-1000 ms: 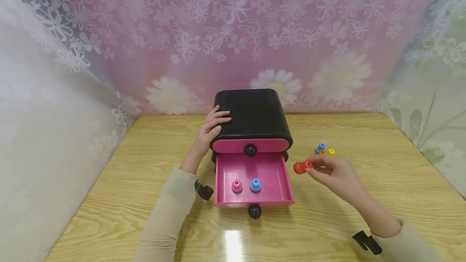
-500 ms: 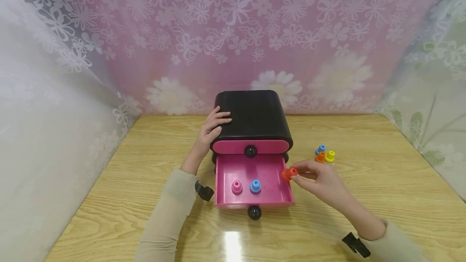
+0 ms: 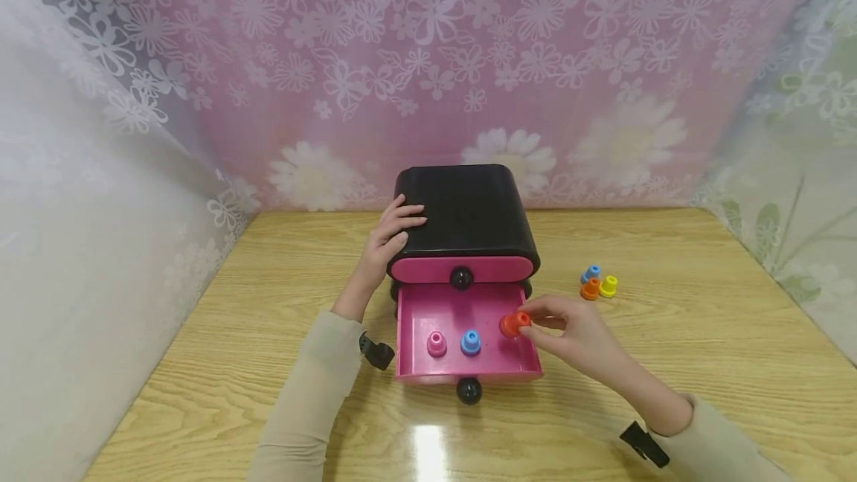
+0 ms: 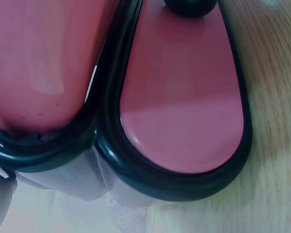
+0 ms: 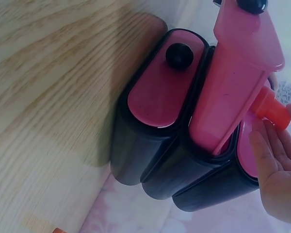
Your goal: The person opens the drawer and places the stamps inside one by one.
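My left hand [image 3: 388, 235] rests on the upper left side of a black drawer cabinet [image 3: 465, 210], fingers extended over its top. The cabinet's pink middle drawer [image 3: 415, 311] is pulled out. Inside it stand a pink cone-shaped plastic piece [image 3: 437, 344] and a light blue one [image 3: 471, 343]. With thumb and fingers, my right hand [image 3: 579, 329] pinches a red cone-shaped piece [image 3: 514, 324] over the drawer's right part. In the right wrist view, that red piece [image 5: 271, 109] shows beside the drawer wall, partly hidden by it.
On the wooden table [image 3: 669, 333] right of the cabinet, blue [image 3: 591, 274], orange [image 3: 590, 289] and yellow [image 3: 608, 287] pieces stand close together. The top drawer [image 3: 428, 269] and bottom drawer [image 5: 157, 97] are pushed in. A floral curtain [image 3: 428, 80] hangs behind.
My right hand has carried the red piece leftward, from beside the cabinet to over the open drawer. My left hand has stayed in place.
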{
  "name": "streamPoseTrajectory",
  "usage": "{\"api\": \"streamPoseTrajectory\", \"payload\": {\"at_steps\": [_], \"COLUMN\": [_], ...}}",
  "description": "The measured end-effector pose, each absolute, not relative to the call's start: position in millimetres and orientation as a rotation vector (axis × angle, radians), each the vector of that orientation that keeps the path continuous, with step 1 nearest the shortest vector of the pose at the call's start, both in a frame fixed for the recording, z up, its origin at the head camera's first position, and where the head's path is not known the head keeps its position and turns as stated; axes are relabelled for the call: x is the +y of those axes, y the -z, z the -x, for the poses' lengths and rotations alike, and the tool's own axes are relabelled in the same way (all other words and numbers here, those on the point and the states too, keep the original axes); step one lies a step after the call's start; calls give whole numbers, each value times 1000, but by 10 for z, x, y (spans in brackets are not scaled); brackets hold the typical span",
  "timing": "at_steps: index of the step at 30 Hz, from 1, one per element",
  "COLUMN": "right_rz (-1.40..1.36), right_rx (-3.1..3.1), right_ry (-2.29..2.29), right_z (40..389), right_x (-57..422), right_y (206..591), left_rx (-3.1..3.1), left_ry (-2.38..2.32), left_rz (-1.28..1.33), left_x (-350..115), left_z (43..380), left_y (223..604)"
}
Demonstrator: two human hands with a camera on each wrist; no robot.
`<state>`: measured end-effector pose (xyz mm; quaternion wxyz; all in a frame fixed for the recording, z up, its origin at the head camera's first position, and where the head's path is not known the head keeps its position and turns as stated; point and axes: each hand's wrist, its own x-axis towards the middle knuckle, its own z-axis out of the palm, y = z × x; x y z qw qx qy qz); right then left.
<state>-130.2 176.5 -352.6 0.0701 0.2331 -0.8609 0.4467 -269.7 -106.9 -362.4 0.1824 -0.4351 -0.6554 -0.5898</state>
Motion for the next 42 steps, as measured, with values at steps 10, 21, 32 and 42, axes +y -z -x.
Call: {"api": "streamPoseTrajectory", "payload": {"at_steps": [10,21,32,42], "right_rz": [-806,-891,-937,-948], "right_rx": [-2555,-2594,-2628,-2595], "right_ry": [-1229,-963,-690,-472], "right_z": [1322,1346,1298,1288], "right_x": [1727,1679,1635,1607], "right_y": [3570,3615,3561,3626], "left_rx": [-1852,-1889,-1859,-1882], "left_ry": [1666,1672,1659,1673], "left_rz": [1234,1194,1234,1219], "left_x": [-1036,-1036,-1029,-1051], "left_z": [2532,2412,2481,2594], "left_y": [3459,3360,3402,3530]}}
